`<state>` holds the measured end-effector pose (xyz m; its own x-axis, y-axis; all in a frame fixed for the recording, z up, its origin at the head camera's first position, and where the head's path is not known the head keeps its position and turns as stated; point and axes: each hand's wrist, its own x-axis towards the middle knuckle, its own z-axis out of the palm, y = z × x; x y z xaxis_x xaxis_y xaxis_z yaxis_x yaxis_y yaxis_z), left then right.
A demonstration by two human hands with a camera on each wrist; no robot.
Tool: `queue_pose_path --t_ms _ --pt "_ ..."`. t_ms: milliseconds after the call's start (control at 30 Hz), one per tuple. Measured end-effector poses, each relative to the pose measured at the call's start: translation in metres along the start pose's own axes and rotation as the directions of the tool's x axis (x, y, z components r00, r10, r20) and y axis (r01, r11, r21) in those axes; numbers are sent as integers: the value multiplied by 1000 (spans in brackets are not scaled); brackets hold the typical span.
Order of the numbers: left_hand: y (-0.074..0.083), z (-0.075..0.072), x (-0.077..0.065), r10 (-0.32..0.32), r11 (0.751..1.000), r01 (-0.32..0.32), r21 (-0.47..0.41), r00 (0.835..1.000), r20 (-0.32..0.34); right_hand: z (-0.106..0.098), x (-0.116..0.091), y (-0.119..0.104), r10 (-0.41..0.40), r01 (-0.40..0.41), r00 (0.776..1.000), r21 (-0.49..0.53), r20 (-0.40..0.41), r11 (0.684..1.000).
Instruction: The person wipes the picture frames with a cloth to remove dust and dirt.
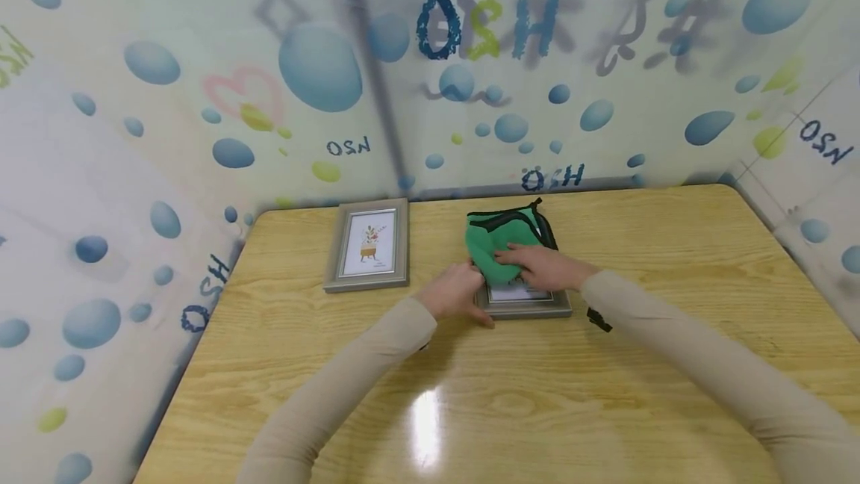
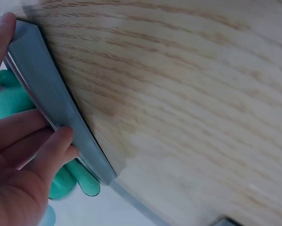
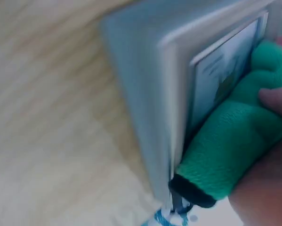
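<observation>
Large brush-style letters on the patterned wall (image 1: 470, 170) read OSH (image 1: 487, 30), which looks like H2O mirrored; the O is dark blue, the S yellow-green, the H blue. A smaller OSH stands below it, just above the desk (image 1: 638, 387), and another runs up the wall at the left. OSN seems to show twice, small left of centre and at the far right. Tiny lettering on the uncovered picture frame's print (image 1: 369, 243) cannot be read.
</observation>
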<state>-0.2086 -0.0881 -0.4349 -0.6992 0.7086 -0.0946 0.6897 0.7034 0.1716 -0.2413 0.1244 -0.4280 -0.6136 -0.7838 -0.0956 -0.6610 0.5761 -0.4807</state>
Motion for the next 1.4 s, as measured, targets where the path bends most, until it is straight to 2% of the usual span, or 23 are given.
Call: queue_pose_path --t_ms 100,167,333,433,467,567,667,767,867,933,1000,1200,1300,1400 --pt "1 -1 1 -11 1000 10 13 1000 3 -5 -11 -1 -20 24 999 -108 37 994" --pt "2 -2 1 -23 998 23 53 1000 5 -8 -19 -4 23 -14 999 -202 43 979" --pt "4 -3 0 -43 982 40 185 999 14 -8 -32 -16 188 -172 982 -403 1 899" --pt "4 -3 0 -12 970 8 241 1000 13 0 -34 -18 209 -203 977 -444 -36 873" --pt "3 -6 1 -2 969 -3 247 1000 22 1 -35 -19 199 -199 979 -443 -47 874" --pt "-3 -21 10 5 982 -22 188 996 93 3 -38 -17 170 -186 983 -424 -74 887" --pt "-12 -42 24 -38 991 17 131 987 159 3 -40 -15 151 -174 985 -409 -87 896" --pt "-21 -52 39 -97 985 72 154 982 160 6 -41 -14 132 -163 986 -413 -103 896" --pt "-30 -52 53 -163 971 126 204 970 179 8 -43 -13 114 -150 987 -412 -111 899" --pt "-35 -50 59 -199 965 154 210 957 213 9 -43 -13 107 -145 988 -411 -114 900" --pt "-40 -46 63 -206 964 155 216 951 233 10 -42 -15 118 -154 986 -403 -115 902" --pt "-55 -39 71 -177 978 144 150 955 237 14 -23 -24 216 -250 967 -336 -135 908" --pt "-61 -37 75 -160 983 132 130 959 234 16 -10 -28 221 -253 965 -282 -139 926" --pt "-66 -36 80 -127 989 108 102 970 206 19 -3 -30 188 -214 973 -218 -132 952"
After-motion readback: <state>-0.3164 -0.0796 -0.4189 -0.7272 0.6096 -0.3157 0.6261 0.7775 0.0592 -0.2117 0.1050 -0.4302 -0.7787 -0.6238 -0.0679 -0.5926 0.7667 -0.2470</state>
